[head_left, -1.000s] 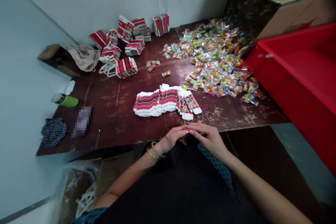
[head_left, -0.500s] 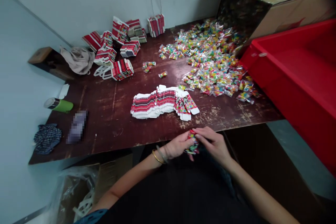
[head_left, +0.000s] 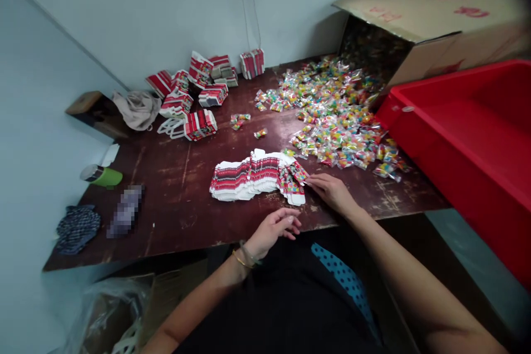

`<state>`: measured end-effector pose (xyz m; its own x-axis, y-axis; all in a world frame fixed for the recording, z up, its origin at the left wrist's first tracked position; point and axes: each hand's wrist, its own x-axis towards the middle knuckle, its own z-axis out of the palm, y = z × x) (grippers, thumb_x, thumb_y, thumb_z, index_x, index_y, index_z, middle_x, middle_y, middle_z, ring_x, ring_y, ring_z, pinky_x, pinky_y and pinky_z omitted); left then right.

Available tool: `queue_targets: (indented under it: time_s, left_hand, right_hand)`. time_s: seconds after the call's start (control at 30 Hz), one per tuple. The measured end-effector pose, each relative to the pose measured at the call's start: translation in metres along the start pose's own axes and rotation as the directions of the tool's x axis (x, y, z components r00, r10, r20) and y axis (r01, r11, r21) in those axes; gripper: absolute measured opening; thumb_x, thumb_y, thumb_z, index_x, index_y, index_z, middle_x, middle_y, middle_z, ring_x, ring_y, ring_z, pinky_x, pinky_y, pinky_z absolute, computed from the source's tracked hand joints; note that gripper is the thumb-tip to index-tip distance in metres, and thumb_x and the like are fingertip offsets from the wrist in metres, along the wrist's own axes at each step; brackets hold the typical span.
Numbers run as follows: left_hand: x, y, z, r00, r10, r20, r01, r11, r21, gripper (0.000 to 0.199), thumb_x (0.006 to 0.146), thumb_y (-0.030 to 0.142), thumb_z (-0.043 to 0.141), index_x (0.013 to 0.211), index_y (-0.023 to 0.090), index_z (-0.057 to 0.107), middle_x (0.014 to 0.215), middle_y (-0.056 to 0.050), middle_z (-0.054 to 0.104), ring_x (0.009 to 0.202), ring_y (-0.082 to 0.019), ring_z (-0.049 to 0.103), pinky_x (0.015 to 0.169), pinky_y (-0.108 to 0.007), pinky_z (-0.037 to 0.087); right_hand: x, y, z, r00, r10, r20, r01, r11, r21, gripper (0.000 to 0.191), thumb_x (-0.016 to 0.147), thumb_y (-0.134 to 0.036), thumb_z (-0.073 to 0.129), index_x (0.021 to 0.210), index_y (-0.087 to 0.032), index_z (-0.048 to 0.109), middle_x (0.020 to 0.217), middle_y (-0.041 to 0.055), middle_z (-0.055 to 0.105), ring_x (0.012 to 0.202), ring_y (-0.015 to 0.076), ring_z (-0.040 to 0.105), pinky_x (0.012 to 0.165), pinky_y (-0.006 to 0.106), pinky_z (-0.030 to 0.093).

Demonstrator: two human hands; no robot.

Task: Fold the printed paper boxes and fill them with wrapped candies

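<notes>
A fanned row of flat, red-and-white printed candy cartons [head_left: 244,177] lies on the table in front of me. Its right end carries loose colourful cartons with white flaps. My right hand [head_left: 332,192] reaches to that end, thumb and fingers closed on the edge of the outermost carton [head_left: 299,172]. My left hand [head_left: 274,230] hovers by the table's front edge, its fingers loosely curved and apart, with nothing in them. Beyond the row spreads a heap of small clear packets of coloured candy [head_left: 332,116].
A red plastic tub [head_left: 448,121] stands at the right, before an open cardboard box [head_left: 440,11]. Bundled cartons [head_left: 199,125] sit at the back left of the brown table [head_left: 174,204]. A green cup [head_left: 103,176] and a checked cloth [head_left: 78,228] lie at the left edge.
Half a second ago both hands held a small printed carton near my lap; it is out of them now. My right hand has moved up to the carton row, and my left has opened.
</notes>
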<state>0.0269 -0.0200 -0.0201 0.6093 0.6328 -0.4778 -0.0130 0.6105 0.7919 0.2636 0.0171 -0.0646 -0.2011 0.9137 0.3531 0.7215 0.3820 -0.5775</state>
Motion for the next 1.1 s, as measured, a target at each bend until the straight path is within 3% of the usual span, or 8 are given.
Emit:
queue_targets:
  time_s: [0.1,0.2,0.43,0.57,0.73,0.9,1.0,1.1]
  left_hand:
    - [-0.001,0.005,-0.005,0.999,0.028,0.045,-0.02,0.985,-0.171,0.053,0.079,0.05,0.066,0.117,0.014,0.06,0.108,-0.013,0.064,0.095,-0.021,0.062,0.083,-0.035,0.047]
    - [0.004,0.005,-0.002,0.997,0.067,0.034,-0.054,0.957,-0.285,0.044,0.075,0.044,0.07,0.105,0.012,0.065,0.103,-0.013,0.067,0.095,-0.023,0.062,0.086,-0.036,0.045]
    - [0.001,-0.006,0.01,0.996,-0.084,0.037,0.084,0.996,0.004,0.02,0.066,0.024,0.071,0.079,0.012,0.062,0.069,-0.003,0.062,0.066,-0.014,0.056,0.067,-0.029,0.042]
    - [-0.009,-0.006,0.01,0.994,-0.099,0.039,0.096,0.994,0.056,0.02,0.067,0.026,0.072,0.077,0.015,0.058,0.063,0.001,0.057,0.059,-0.011,0.05,0.06,-0.025,0.038]
    - [-0.015,0.0,0.01,0.939,-0.134,0.317,0.075,0.979,0.191,0.029,0.062,0.031,0.079,0.076,0.011,0.062,0.072,-0.003,0.06,0.065,-0.012,0.053,0.064,-0.026,0.043]
    - [-0.01,-0.015,0.015,0.997,0.071,-0.043,-0.053,0.943,0.33,0.038,0.067,0.044,0.077,0.068,0.011,0.057,0.061,0.001,0.053,0.057,-0.01,0.047,0.056,-0.023,0.039]
    - [-0.014,-0.026,0.016,0.936,0.282,-0.211,-0.189,0.907,0.375,0.037,0.075,0.042,0.071,0.094,0.013,0.059,0.075,0.0,0.061,0.068,-0.013,0.057,0.062,-0.023,0.045]
    - [-0.026,-0.029,0.014,0.902,0.384,-0.197,-0.272,0.86,0.432,0.044,0.081,0.035,0.067,0.118,0.017,0.049,0.091,-0.004,0.065,0.079,-0.015,0.063,0.07,-0.024,0.048]
  right_hand:
    - [-0.032,-0.03,0.0,0.991,-0.071,-0.113,0.072,0.997,0.006,0.024,0.093,-0.026,0.055,0.111,-0.025,0.07,0.109,0.0093,0.072,0.097,0.0238,0.066,0.085,0.042,0.054]
    - [-0.064,-0.072,-0.002,0.974,-0.226,0.007,0.225,0.97,0.092,0.029,0.088,-0.027,0.063,0.117,-0.031,0.066,0.11,0.0051,0.072,0.101,0.0255,0.064,0.089,0.047,0.051]
    - [-0.041,-0.095,0.001,0.997,0.003,-0.08,0.009,0.989,0.149,0.025,0.087,-0.025,0.064,0.111,-0.03,0.068,0.12,0.0064,0.067,0.117,0.0289,0.052,0.099,0.052,0.043]
    - [-0.03,-0.098,-0.009,0.984,0.032,0.177,-0.091,0.939,0.333,0.011,0.082,-0.032,0.07,0.088,-0.023,0.068,0.133,0.0078,0.056,0.127,0.0279,0.047,0.104,0.048,0.042]
    - [-0.026,-0.097,-0.038,0.846,-0.156,0.511,-0.17,0.828,0.535,0.012,0.086,-0.032,0.066,0.083,-0.021,0.07,0.124,0.0054,0.06,0.114,0.0213,0.059,0.097,0.035,0.048]
    - [-0.036,-0.104,-0.044,0.869,0.067,0.489,-0.383,0.716,0.583,0.017,0.092,-0.033,0.057,0.099,-0.021,0.067,0.096,0.0026,0.069,0.091,0.019,0.065,0.084,0.031,0.051]
    - [-0.053,-0.112,-0.031,0.873,0.27,0.405,-0.479,0.625,0.616,0.027,0.09,-0.034,0.06,0.113,-0.023,0.055,0.1,0.0034,0.069,0.094,0.0201,0.065,0.085,0.032,0.05]
    - [-0.073,-0.113,-0.017,0.813,0.419,0.404,-0.571,0.44,0.693,0.031,0.086,-0.042,0.064,0.106,-0.024,0.049,0.084,0.0001,0.066,0.078,0.0175,0.064,0.071,0.028,0.051]
